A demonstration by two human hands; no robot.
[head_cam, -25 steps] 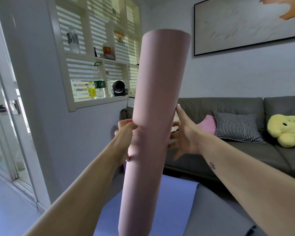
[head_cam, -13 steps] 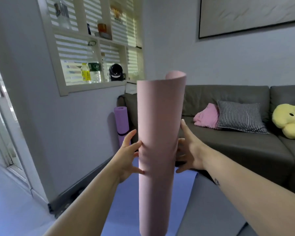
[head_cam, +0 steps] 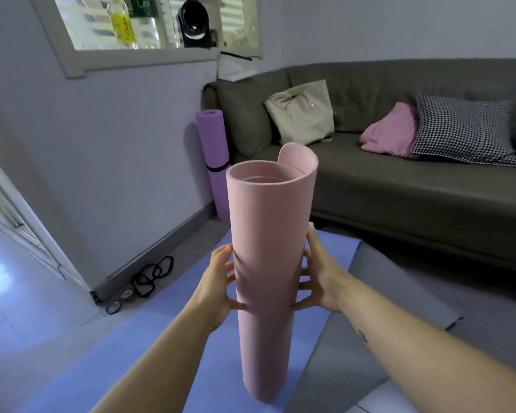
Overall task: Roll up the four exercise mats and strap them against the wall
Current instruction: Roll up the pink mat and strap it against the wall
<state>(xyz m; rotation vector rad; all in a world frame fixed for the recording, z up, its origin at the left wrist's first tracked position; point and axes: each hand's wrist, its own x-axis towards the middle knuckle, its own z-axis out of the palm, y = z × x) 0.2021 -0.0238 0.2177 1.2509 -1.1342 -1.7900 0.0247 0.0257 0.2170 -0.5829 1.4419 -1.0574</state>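
The pink mat (head_cam: 265,263) stands rolled and upright on the flat blue mat (head_cam: 161,338), pressed between the left hand (head_cam: 218,281) and right hand (head_cam: 319,278), each grip spread-fingered, not wrapped. A strapped purple mat (head_cam: 213,150) stands by the wall (head_cam: 102,144).

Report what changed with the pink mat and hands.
The pink mat came down, upright, until its bottom end reached the blue mat. The left hand released its curled grip and now touches the roll with spread fingers. The right hand stays flat against it; the strapped purple mat is unmoved.
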